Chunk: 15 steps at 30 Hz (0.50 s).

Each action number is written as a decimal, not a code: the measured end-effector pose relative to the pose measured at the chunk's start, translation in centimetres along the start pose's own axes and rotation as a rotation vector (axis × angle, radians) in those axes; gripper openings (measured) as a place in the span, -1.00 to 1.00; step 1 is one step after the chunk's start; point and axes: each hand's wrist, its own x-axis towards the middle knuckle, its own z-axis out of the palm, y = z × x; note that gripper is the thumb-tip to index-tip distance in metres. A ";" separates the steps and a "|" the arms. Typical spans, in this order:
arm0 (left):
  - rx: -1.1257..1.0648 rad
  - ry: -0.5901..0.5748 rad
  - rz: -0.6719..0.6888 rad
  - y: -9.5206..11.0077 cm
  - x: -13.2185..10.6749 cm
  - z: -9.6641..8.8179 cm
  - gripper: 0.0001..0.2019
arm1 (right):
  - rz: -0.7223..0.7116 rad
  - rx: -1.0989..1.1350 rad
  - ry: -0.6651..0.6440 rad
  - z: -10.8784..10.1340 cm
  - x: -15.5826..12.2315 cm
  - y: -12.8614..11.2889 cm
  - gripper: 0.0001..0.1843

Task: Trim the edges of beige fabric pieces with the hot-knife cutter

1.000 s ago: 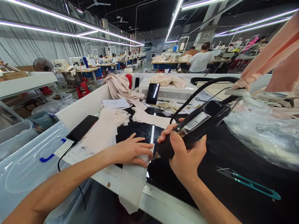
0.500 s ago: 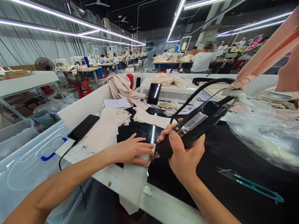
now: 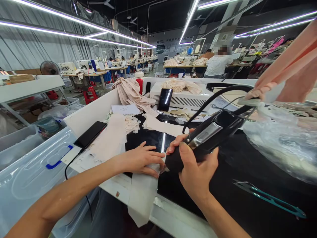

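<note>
My right hand (image 3: 198,172) grips a black corded hand tool (image 3: 205,132) with a silver plate on its side. The tool slants down to the left, its rounded end close to the table. My left hand (image 3: 141,159) is open, fingers spread, and rests on a pale fabric strip (image 3: 142,195) that hangs over the front table edge. Its fingertips lie just beside the tool's lower end; the contact there is hidden. A thick black cable (image 3: 215,96) arches behind the tool.
Teal-handled thread snips (image 3: 272,200) lie to the right on the black tabletop (image 3: 223,198). A plastic bag (image 3: 284,145) sits behind them. At left are cut fabric pieces (image 3: 109,138) and a phone (image 3: 90,135); another phone (image 3: 165,99) leans against a white box (image 3: 180,94).
The view has shifted slightly, moving most things a little to the right in the picture. Both hands keep nearly the same pose, the tool still held beside the left fingertips.
</note>
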 end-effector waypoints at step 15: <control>0.517 0.432 -0.037 5.0 -4.2 6.6 -0.74 | 0.011 -0.132 0.138 -2.1 2.7 -1.9 -0.25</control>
